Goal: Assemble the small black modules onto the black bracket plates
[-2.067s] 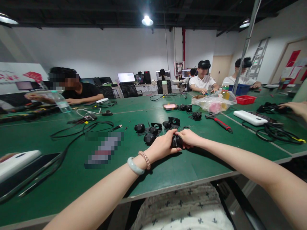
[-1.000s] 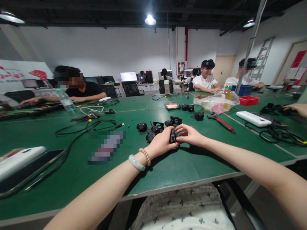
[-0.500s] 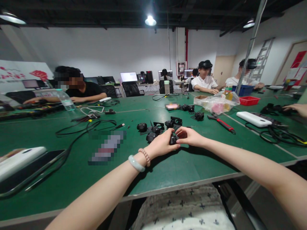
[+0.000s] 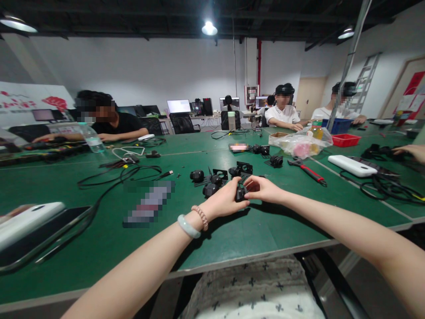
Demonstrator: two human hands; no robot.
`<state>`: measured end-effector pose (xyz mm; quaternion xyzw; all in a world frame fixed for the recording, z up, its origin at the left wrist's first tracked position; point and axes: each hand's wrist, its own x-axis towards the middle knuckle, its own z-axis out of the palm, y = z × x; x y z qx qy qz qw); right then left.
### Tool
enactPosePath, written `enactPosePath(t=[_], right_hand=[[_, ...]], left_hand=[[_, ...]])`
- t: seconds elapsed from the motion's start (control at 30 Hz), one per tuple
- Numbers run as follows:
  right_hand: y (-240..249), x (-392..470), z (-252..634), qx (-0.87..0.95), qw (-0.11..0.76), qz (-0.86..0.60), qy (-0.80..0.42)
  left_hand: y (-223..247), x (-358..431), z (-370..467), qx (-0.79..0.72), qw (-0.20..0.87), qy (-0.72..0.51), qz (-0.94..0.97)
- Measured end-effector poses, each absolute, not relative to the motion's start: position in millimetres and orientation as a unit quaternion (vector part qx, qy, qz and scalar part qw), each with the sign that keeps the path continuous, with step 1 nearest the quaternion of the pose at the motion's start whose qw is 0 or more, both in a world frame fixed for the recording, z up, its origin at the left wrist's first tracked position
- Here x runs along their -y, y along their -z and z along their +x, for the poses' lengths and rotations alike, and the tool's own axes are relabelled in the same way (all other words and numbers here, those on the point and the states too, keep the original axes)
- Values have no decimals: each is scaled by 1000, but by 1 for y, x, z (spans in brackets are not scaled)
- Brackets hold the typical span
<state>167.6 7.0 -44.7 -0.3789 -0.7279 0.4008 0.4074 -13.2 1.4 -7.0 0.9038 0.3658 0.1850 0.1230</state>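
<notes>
Head view: a small black part sits between both hands above the front of the green table, just right of similar black parts. Left hand has thumb and fingers pinched round it; right hand half curled, fingertips at its right side, whether gripping I cannot tell. Looks light, rigid, perhaps slick plastic, so best pinched by its bulky body, gently near any thin edges
</notes>
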Motion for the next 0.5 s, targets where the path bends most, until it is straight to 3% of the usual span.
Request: enactPosePath(t=[0.5], right_hand=[[45,-10,170,722,401,-403,-394]], left_hand=[[10,-5,-12,-348,79,-170,918]])
